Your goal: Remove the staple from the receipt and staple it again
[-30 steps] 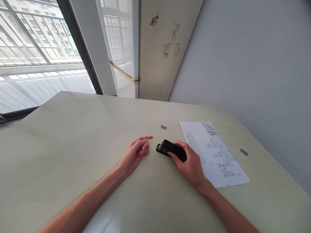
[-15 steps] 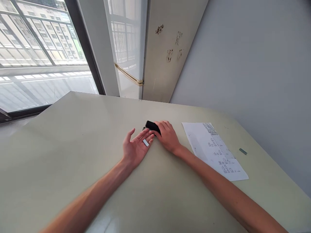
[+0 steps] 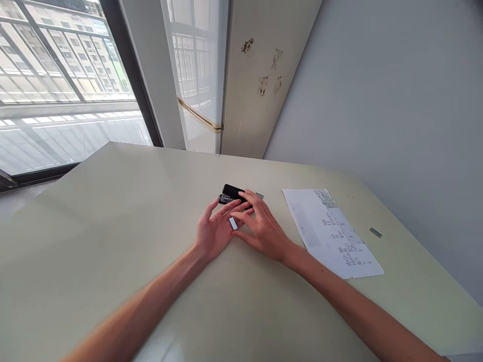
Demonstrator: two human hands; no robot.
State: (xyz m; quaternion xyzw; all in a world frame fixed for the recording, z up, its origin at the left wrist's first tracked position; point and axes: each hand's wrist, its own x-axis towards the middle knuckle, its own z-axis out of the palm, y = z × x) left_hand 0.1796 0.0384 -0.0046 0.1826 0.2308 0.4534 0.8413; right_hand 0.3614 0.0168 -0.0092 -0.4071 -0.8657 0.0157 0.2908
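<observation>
My left hand (image 3: 216, 232) lies palm up on the pale table, its fingers spread. A small whitish strip, like staples, (image 3: 233, 223) rests on its fingers. My right hand (image 3: 264, 226) is over the left fingers, its thumb and fingers apart around the strip; whether they touch it is hard to tell. Just beyond the fingertips lies a black stapler (image 3: 233, 191) with its top lifted from its base, partly hidden by both hands.
A printed sheet of paper (image 3: 328, 231) lies right of my right hand. One small grey strip (image 3: 259, 195) is behind the right hand, another (image 3: 376, 232) near the table's right side. The table (image 3: 151, 186) meets a wall at the right; a fridge stands behind.
My right hand has let go of the stapler and come nearer, over the strip on my left fingers. The stapler's open front and a grey strip behind it now show more.
</observation>
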